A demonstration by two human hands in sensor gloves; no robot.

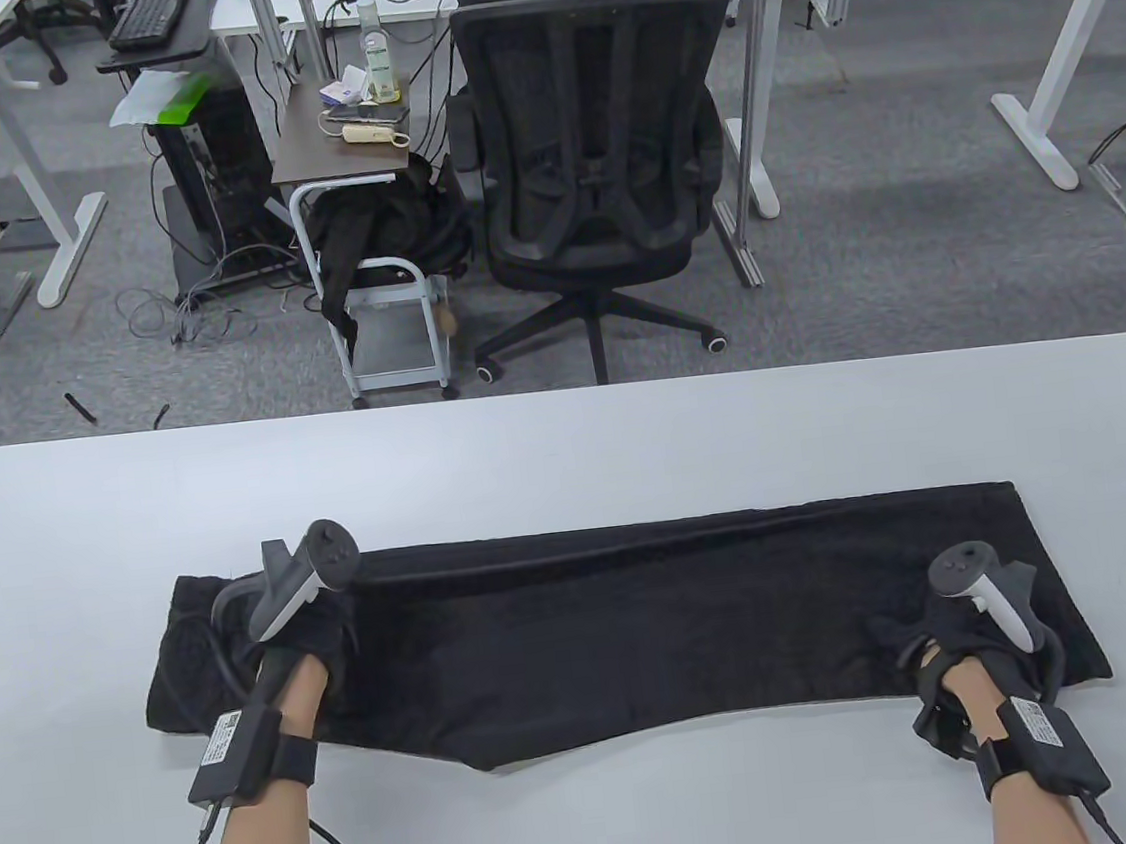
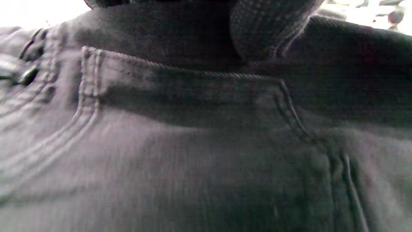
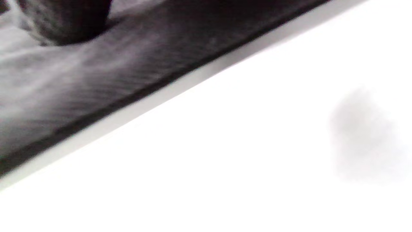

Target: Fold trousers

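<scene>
You have the trousers [image 1: 625, 627] lying lengthwise across the near half of the bench [image 1: 565, 442], legs stacked one on the other, waistband toward your left and hems toward your right. Your left hand [image 1: 289, 637] rests on the waist end; the left wrist view shows heavy twill, doubled seams and a pocket edge right under it, with one gloved fingertip [image 2: 264, 29] touching the cloth. Whether those fingers are spread flat or pinching a layer, I cannot tell. Your right hand [image 1: 959, 647] sits on the hem end, close to the near edge of the trousers, and its fingers are likewise hidden (the right wrist view gives only a blurred dark fingertip on the fabric and the cloth's edge against white).

Judge this cloth as soft but weighty: it will drape and sag if lifted from one point, yet its seams and waistband are thick enough to give a firm hold. It should not slide much by itself on the smooth top. For the next fold, take the hem with both layers pinched together and the waistband near its seam, so the layers travel as one.

The bench is white, smooth and wide beyond the trousers on every side. Past the far edge of the trousers, beyond the bench, stand a black office chair [image 1: 597, 167], a small rolling cart [image 1: 370, 261] and grey carpet.
</scene>
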